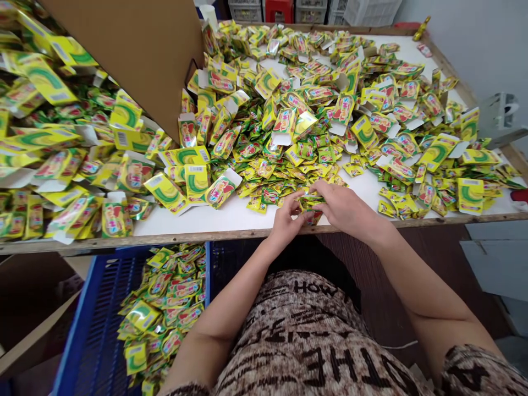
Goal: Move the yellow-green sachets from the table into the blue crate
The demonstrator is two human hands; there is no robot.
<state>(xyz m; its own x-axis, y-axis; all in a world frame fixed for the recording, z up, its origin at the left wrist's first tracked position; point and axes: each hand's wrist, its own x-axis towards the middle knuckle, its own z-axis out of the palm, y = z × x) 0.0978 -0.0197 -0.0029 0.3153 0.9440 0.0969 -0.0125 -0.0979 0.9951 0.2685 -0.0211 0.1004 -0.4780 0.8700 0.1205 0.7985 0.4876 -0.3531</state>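
Observation:
My left hand (286, 220) and my right hand (342, 208) meet at the front edge of the white table (231, 217). Both are closed on a small stack of yellow-green sachets (310, 202) held between them just above the tabletop. Right behind the hands lies a loose heap of the same small sachets (289, 165). Beyond and to both sides, flat yellow cartons with open white flaps (284, 124) are strewn over the table.
A brown cardboard box flap (136, 49) rises at the back left over a pile of cartons (61, 159). A blue crate (99, 324) under the table's left front holds filled packs (165, 308). Plastic crates (280, 10) stand beyond the far edge.

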